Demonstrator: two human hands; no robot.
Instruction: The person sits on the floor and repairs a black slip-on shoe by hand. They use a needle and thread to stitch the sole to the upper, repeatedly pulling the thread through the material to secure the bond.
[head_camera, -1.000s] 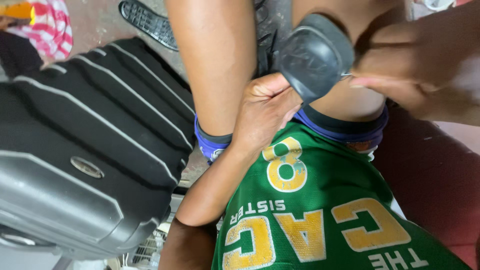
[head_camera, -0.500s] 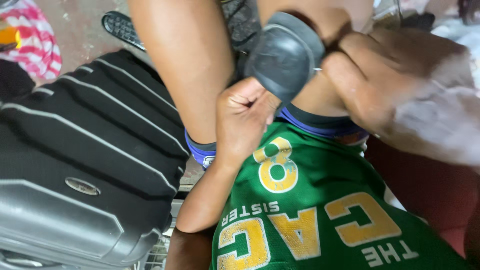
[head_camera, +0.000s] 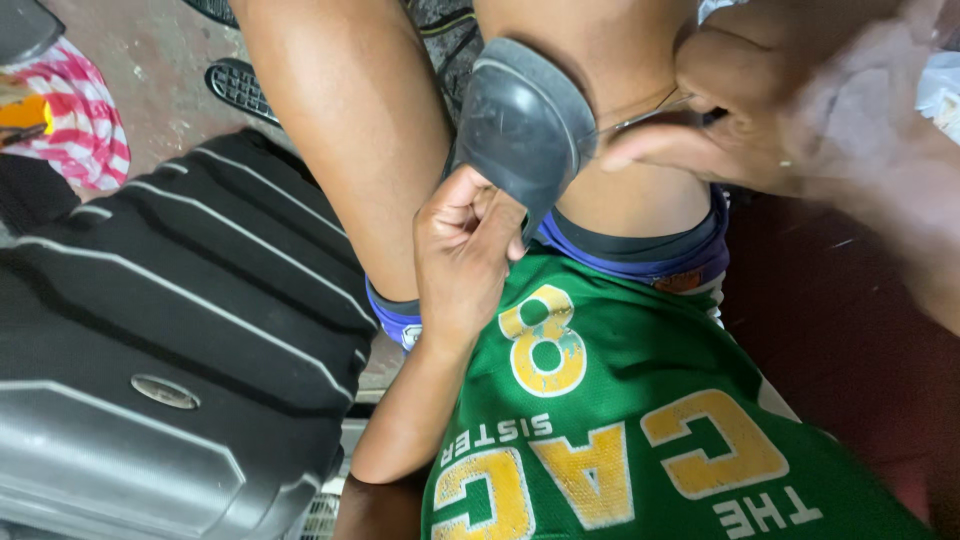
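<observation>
My left hand (head_camera: 462, 252) grips the lower edge of a dark rubber shoe (head_camera: 520, 130), holding it upright between my bare knees. My right hand (head_camera: 775, 110) comes in from the upper right, its fingers pinched on a thin metal needle (head_camera: 640, 115) whose tip meets the shoe's right edge. The right hand is partly blurred. Below the hands lies my green jersey (head_camera: 640, 400) with yellow lettering, over blue-trimmed shorts (head_camera: 650, 262).
A black ribbed hard-shell suitcase (head_camera: 150, 330) fills the left side, close to my left leg. A pink striped cloth (head_camera: 80, 120) and a black sandal (head_camera: 245, 90) lie on the concrete floor behind it. A dark red surface (head_camera: 850, 330) is at the right.
The shoe and both hands have drifted left in the view. My right hand has shifted up to the shoe's right edge, and the needle now shows.
</observation>
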